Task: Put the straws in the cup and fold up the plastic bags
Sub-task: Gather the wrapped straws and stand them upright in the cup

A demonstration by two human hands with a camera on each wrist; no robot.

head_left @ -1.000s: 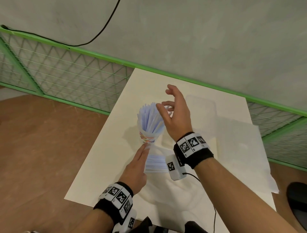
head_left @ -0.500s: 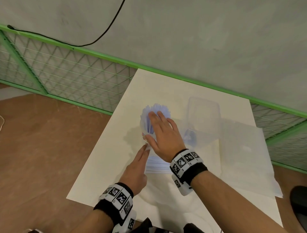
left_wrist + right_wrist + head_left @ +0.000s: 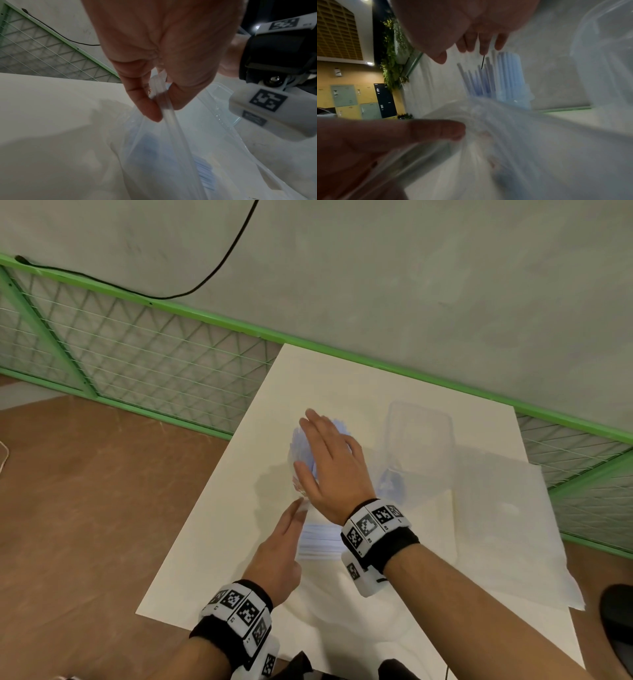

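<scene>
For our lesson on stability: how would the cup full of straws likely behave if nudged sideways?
Likely tippy: the straws stand far above the cup, fanning out. Probably light, being thin plastic. The right hand hovering flat over the tips could easily knock it.

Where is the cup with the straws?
In the head view the cup stands left of middle on the white table, mostly hidden under the right hand, just past the left hand's fingertips.

No legible text, label, brand or number appears in any view. The wrist bands [image 3: 375, 523] and the wrist-camera housing [image 3: 267, 100] carry black-and-white square fiducial markers only; the small characters printed beneath these markers are too small to read.
</scene>
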